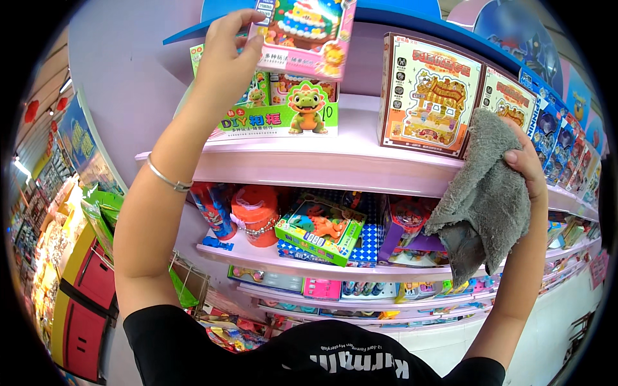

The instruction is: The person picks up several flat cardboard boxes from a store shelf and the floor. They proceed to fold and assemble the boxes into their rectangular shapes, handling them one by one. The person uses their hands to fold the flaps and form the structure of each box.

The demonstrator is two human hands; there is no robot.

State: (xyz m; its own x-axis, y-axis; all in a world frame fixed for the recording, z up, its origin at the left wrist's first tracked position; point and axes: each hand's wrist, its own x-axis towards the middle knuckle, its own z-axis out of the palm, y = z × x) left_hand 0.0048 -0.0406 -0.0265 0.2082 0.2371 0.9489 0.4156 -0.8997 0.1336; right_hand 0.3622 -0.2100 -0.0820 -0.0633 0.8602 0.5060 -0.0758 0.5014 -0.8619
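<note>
My left hand (233, 48) grips a pink toy box (302, 38) with a cake picture by its left side, lifted above the top shelf. Behind and below it stands a green display box (273, 119) with a cartoon dinosaur on its front, holding more small boxes. In my right hand (529, 164) hangs a grey cloth (486, 186), bunched at the top with its lower end dangling past the shelf edge. The cloth covers part of two brown-edged boxes (428, 96) standing on the top shelf, to the right of the display box.
The pink top shelf (309, 164) juts out over lower shelves. Beneath it are a red bucket (255, 215), a green-edged toy box (322, 225) and a purple box (412, 225). Blue packaged toys (553, 135) line the right. Red cabinets (87, 321) stand at left.
</note>
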